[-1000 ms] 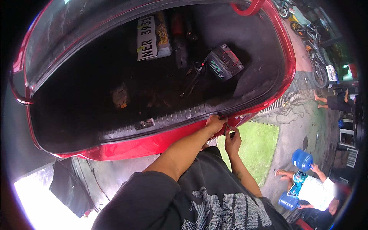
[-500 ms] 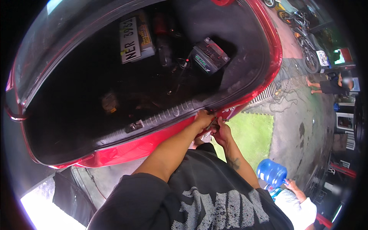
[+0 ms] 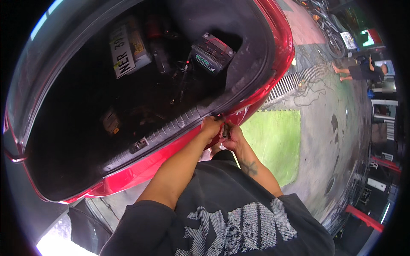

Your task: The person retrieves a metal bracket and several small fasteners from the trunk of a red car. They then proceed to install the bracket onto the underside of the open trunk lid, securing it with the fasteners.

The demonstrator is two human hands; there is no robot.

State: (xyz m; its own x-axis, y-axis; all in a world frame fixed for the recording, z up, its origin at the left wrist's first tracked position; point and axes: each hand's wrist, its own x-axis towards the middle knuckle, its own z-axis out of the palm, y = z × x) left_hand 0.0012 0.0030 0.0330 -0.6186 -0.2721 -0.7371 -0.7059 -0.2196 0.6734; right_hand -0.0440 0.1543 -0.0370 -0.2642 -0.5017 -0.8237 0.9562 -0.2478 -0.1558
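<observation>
One ribbed sill (image 3: 167, 129) lies between hands (image 3: 210, 127) and battery (image 3: 211, 54).

The car trunk (image 3: 72, 141) takes up the upper left and centre of the frame. In it, toward the top, a licence plate (image 3: 121, 53) lies along the left side of a box (image 3: 140, 50); a battery (image 3: 211, 54) sits farther right, near the trunk's right wall. Lower down, a latch (image 3: 139, 145) is set in the sill. At the trunk's lower edge, mid-frame, are the left hand (image 3: 211, 127) and, just right of it, the right hand (image 3: 233, 137), with a small object (image 3: 225, 131) between its fingers. Right of both, a mat (image 3: 273, 145) lies on the ground; above the mat runs a drain grate (image 3: 290, 86). A person (image 3: 363, 73) is at upper right, below a two-wheeler (image 3: 332, 36).
</observation>
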